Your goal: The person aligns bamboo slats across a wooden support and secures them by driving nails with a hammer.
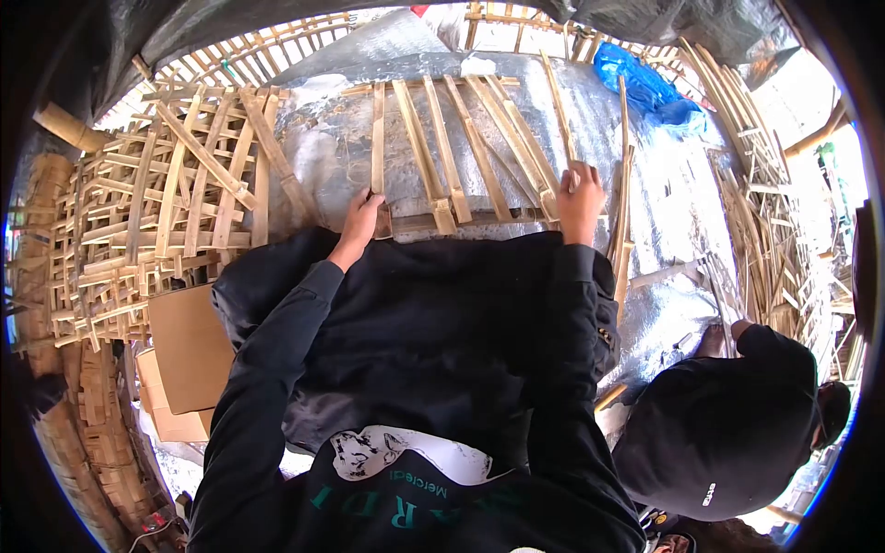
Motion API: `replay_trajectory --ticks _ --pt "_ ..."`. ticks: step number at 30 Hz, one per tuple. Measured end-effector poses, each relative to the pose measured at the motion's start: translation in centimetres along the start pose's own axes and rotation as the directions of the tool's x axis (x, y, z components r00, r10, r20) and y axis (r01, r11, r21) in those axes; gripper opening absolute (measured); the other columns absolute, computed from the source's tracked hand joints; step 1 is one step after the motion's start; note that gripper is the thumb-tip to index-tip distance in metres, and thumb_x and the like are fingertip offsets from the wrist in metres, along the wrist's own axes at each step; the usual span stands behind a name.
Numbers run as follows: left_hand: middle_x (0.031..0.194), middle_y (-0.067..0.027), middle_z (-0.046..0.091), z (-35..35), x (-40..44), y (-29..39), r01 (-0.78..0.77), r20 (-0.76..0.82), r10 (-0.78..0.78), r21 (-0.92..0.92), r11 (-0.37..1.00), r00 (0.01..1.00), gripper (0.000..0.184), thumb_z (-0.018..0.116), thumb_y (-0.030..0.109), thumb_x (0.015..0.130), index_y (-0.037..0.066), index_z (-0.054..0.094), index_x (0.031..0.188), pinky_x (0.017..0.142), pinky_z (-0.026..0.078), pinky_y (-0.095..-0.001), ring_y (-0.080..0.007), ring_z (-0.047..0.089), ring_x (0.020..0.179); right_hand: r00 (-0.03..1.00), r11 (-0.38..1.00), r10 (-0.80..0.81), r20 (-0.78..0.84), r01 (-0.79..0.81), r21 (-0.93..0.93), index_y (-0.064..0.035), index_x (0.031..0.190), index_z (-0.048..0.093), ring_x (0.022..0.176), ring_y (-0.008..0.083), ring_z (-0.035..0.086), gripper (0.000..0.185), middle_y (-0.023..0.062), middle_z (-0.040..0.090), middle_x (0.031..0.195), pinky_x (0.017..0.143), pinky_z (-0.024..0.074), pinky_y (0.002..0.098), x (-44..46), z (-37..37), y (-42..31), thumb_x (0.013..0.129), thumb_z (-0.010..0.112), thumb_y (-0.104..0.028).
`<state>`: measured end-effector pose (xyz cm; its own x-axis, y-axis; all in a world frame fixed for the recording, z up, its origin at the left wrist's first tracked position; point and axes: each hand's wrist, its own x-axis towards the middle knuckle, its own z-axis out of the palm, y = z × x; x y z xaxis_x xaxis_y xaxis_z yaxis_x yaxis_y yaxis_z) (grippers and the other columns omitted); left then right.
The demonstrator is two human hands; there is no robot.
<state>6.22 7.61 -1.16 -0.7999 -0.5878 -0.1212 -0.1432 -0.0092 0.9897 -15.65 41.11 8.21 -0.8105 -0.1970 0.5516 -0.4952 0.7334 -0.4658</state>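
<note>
Several pale bamboo slats (441, 138) lie side by side in front of me on a silvery sheet, their near ends resting over a crosswise bamboo strip (502, 218). At the left end of this row, my left hand (360, 224) has its fingers closed around the lower part of an upright bamboo slat (378, 138). Farther right, my right hand (582, 203) is curled with its fingertips at the near end of a thin bamboo slat (558, 106). Its palm side is partly hidden.
Woven bamboo lattice panels (138, 198) are piled on the left above a cardboard box (191, 346). A blue plastic bag (645, 88) lies at the back right. Bamboo strips (765, 221) are stacked on the right, where another person (728, 424) in black bends over the silvery sheet (678, 212).
</note>
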Motion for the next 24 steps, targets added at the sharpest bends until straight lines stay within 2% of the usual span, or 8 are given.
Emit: replay_trajectory --ticks 3,6,8,10,13,18,21,24 --pt "0.092 -0.0025 0.064 -0.3 0.7 -1.1 -0.021 -0.015 0.024 0.181 0.983 1.0 0.032 0.058 0.031 0.102 -0.001 0.064 0.101 0.083 0.045 -0.0321 -0.0144 0.057 0.091 0.997 0.996 0.043 0.056 -0.038 -0.083 -0.0052 0.109 0.07 0.098 0.0423 0.069 0.022 0.0193 0.073 0.102 0.084 0.0545 0.0479 0.3 2.1 4.4 0.094 0.069 -0.021" --pt "0.085 -0.0253 0.068 0.7 -0.5 1.5 -0.12 -0.095 0.185 0.472 0.873 0.978 0.047 0.059 0.042 0.102 -0.004 0.062 0.093 0.074 0.048 -0.0492 -0.0432 0.065 0.084 0.973 0.996 0.084 0.214 -0.075 -0.048 -0.0037 0.112 0.071 0.1 0.0438 0.069 0.029 0.023 0.073 0.105 0.085 0.054 0.0492 0.5 3.8 4.2 0.097 0.066 -0.028" --pt "0.083 -0.0254 0.068 0.8 -0.2 0.7 -0.158 -0.115 0.242 0.488 0.858 0.963 0.047 0.059 0.042 0.102 -0.004 0.062 0.095 0.074 0.048 -0.0504 -0.0448 0.066 0.085 0.863 0.968 0.251 0.439 -0.225 -0.11 -0.003 0.117 0.067 0.103 0.049 0.066 0.039 0.0276 0.071 0.109 0.088 0.0515 0.0569 0.4 4.4 3.6 0.099 0.06 -0.037" --pt "0.082 -0.0258 0.067 0.8 -0.3 1.3 -0.158 -0.107 0.237 0.484 0.861 0.966 0.046 0.059 0.042 0.101 -0.004 0.062 0.095 0.073 0.048 -0.0506 -0.0454 0.066 0.084 0.885 0.983 0.183 0.427 -0.157 -0.095 0.0001 0.113 0.068 0.098 0.0519 0.065 0.036 0.0313 0.07 0.103 0.084 0.0521 0.0569 -0.1 4.5 4.3 0.099 0.06 -0.032" --pt "0.082 -0.0267 0.067 1.1 -0.2 1.4 -0.161 -0.097 0.238 0.49 0.857 0.967 0.044 0.061 0.041 0.101 -0.003 0.061 0.094 0.07 0.048 -0.0509 -0.0465 0.065 0.082 0.916 0.969 0.198 0.35 -0.237 0.072 0.0029 0.102 0.073 0.098 0.0502 0.066 0.025 0.0325 0.07 0.099 0.083 0.0524 0.0512 -0.2 3.9 4.5 0.095 0.058 -0.015" --pt "0.078 -0.0262 0.066 2.8 -0.2 2.4 -0.204 -0.117 0.296 0.491 0.847 0.948 0.037 0.063 0.033 0.099 -0.003 0.06 0.093 0.068 0.049 -0.0509 -0.0464 0.065 0.077 0.918 0.969 0.197 0.345 -0.235 0.072 0.0022 0.104 0.074 0.099 0.0492 0.067 0.025 0.0306 0.071 0.1 0.086 0.0521 0.0509 -0.9 5.0 6.3 0.091 0.058 -0.012" --pt "0.076 -0.0257 0.066 3.4 0.0 3.2 -0.19 -0.115 0.27 0.456 0.87 0.956 0.035 0.063 0.031 0.099 -0.004 0.061 0.094 0.067 0.049 -0.0508 -0.046 0.066 0.077 0.949 0.974 0.202 0.241 -0.221 0.054 0.0017 0.102 0.075 0.096 0.0456 0.069 0.024 0.0289 0.072 0.096 0.084 0.0527 0.0495 -1.1 4.9 6.7 0.09 0.059 -0.01" --pt "0.075 -0.0253 0.066 3.8 0.5 3.5 -0.189 -0.097 0.269 0.49 0.851 0.958 0.035 0.063 0.031 0.099 -0.004 0.061 0.095 0.066 0.049 -0.0505 -0.0452 0.067 0.076 0.931 0.951 0.27 0.245 -0.297 0.08 0.0021 0.103 0.075 0.098 0.046 0.069 0.025 0.0299 0.071 0.098 0.086 0.0528 0.0496 -1.3 4.0 6.1 0.089 0.058 -0.009"
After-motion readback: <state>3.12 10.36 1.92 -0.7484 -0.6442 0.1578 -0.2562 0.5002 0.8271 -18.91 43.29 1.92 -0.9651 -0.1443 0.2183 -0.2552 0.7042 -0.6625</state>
